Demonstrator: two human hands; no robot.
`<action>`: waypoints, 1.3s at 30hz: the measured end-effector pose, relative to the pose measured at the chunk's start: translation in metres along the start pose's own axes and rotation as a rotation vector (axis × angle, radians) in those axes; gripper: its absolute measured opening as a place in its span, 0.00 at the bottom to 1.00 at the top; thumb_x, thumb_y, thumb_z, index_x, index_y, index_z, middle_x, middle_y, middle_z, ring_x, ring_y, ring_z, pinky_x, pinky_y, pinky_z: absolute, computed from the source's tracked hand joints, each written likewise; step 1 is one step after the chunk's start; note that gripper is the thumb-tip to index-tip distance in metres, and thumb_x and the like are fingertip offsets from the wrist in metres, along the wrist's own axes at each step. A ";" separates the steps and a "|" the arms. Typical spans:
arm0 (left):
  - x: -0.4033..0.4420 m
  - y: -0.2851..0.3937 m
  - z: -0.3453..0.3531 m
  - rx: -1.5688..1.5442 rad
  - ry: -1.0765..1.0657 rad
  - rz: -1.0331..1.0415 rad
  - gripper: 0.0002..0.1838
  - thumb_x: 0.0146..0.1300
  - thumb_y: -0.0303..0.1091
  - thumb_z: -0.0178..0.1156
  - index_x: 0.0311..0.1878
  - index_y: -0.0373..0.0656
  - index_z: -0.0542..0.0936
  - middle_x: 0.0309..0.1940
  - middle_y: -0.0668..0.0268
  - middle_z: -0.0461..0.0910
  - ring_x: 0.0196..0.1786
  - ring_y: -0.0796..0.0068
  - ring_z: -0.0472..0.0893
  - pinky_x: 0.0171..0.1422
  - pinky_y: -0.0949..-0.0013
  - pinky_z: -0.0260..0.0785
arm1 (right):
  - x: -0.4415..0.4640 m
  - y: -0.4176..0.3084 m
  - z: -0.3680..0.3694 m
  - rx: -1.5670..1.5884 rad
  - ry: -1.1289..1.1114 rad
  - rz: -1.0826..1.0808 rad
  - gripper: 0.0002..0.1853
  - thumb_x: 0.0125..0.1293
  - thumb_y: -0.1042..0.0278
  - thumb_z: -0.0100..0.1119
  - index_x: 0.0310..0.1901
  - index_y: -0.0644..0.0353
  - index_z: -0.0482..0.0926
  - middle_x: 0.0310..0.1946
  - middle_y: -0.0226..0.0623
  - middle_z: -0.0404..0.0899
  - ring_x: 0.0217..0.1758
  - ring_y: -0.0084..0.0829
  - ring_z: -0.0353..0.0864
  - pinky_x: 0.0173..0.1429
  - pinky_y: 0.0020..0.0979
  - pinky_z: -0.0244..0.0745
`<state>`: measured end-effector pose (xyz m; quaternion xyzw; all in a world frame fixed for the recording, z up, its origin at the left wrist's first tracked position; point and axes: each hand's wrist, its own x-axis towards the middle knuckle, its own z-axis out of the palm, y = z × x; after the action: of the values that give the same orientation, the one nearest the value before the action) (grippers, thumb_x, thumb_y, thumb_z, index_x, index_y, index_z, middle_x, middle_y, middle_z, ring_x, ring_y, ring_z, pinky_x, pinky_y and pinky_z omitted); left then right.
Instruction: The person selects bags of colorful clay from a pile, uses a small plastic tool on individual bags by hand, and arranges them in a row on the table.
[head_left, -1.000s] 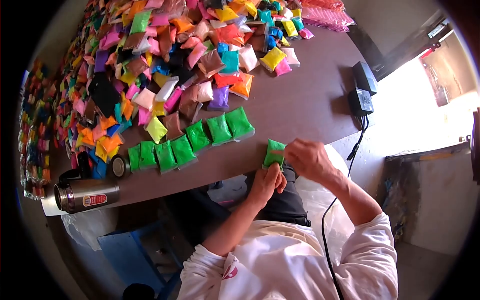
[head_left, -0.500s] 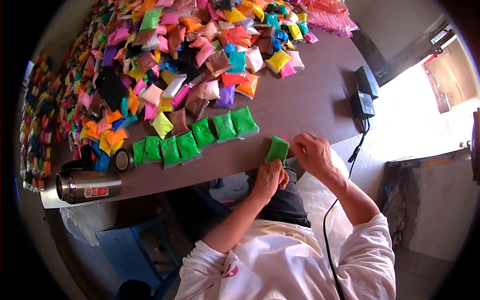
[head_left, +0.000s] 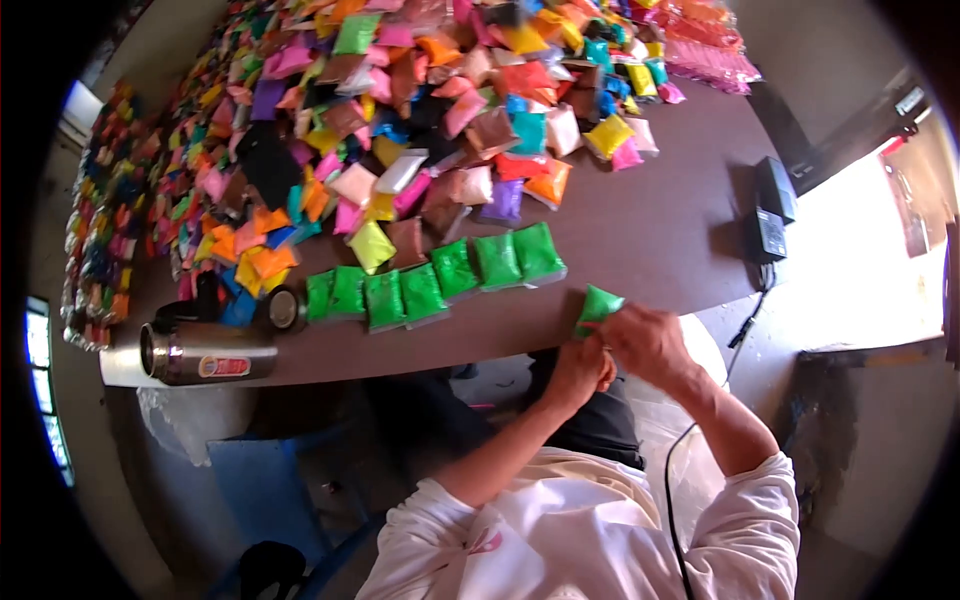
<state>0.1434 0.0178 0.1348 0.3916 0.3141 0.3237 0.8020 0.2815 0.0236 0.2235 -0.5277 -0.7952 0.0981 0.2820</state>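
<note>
My left hand (head_left: pixel 577 372) is closed on the lower end of a small green packet (head_left: pixel 600 303), just past the table's front edge. The packet's top stands up above my fingers. My right hand (head_left: pixel 648 343) overlaps the packet's right side, its fingers curled together and slightly blurred. A small red bit shows at these fingertips, too little to name. Farther left, several flat green packets (head_left: pixel 420 291) lie side by side in a slanting row on the brown table (head_left: pixel 660 220).
A large heap of multicoloured packets (head_left: pixel 400 120) covers the table's back and left. A steel flask (head_left: pixel 215 355) lies at the front left edge, its round lid (head_left: pixel 284 308) nearby. Black power adapters (head_left: pixel 768 232) sit at the right edge, with a cable (head_left: pixel 668 480) hanging down.
My right hand has moved in from beside the green packet to overlap it. The packet appears more tilted and partly covered now. The whole view has shifted, with the table things appearing farther right.
</note>
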 end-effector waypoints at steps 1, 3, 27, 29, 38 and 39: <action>-0.003 0.008 0.002 0.015 0.022 0.004 0.25 0.70 0.41 0.43 0.14 0.45 0.59 0.08 0.71 0.58 0.12 0.74 0.68 0.17 0.72 0.58 | -0.002 0.010 0.005 0.035 0.043 0.169 0.04 0.55 0.74 0.59 0.26 0.59 0.74 0.21 0.40 0.73 0.24 0.43 0.76 0.27 0.38 0.71; -0.003 0.022 0.009 -0.020 0.068 0.017 0.31 0.72 0.47 0.41 0.11 0.43 0.60 0.07 0.68 0.63 0.12 0.78 0.66 0.18 0.73 0.57 | 0.004 0.022 0.003 -0.097 0.168 0.397 0.02 0.56 0.76 0.58 0.28 0.59 0.75 0.22 0.41 0.75 0.25 0.44 0.77 0.27 0.39 0.71; -0.026 0.014 -0.021 0.156 -0.122 -0.210 0.26 0.65 0.43 0.48 0.11 0.44 0.61 0.12 0.63 0.69 0.18 0.77 0.70 0.27 0.72 0.61 | 0.023 0.012 -0.001 0.109 0.071 0.508 0.10 0.58 0.68 0.60 0.41 0.60 0.78 0.30 0.47 0.78 0.34 0.49 0.79 0.37 0.41 0.72; -0.037 0.011 -0.039 0.224 0.002 -0.302 0.25 0.64 0.43 0.49 0.12 0.43 0.62 0.13 0.63 0.70 0.18 0.77 0.70 0.26 0.72 0.61 | 0.037 0.017 -0.009 0.152 0.070 0.538 0.11 0.58 0.68 0.60 0.42 0.59 0.79 0.30 0.48 0.78 0.35 0.49 0.79 0.38 0.40 0.73; -0.070 -0.065 -0.134 0.049 0.462 -0.401 0.19 0.59 0.38 0.56 0.14 0.46 0.65 0.13 0.64 0.70 0.16 0.70 0.71 0.22 0.70 0.61 | 0.091 0.035 0.011 -0.002 -0.020 0.219 0.10 0.61 0.67 0.58 0.44 0.55 0.81 0.35 0.40 0.80 0.38 0.44 0.80 0.42 0.38 0.74; -0.070 -0.068 -0.138 -0.028 0.566 -0.404 0.18 0.58 0.38 0.56 0.15 0.46 0.65 0.14 0.64 0.69 0.16 0.71 0.70 0.21 0.70 0.60 | 0.093 0.037 0.012 0.020 0.043 0.188 0.10 0.61 0.68 0.58 0.44 0.58 0.80 0.34 0.42 0.79 0.36 0.44 0.80 0.40 0.37 0.74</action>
<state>0.0161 -0.0102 0.0268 0.2050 0.5910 0.2584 0.7361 0.2778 0.1238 0.2289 -0.5991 -0.7350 0.1210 0.2937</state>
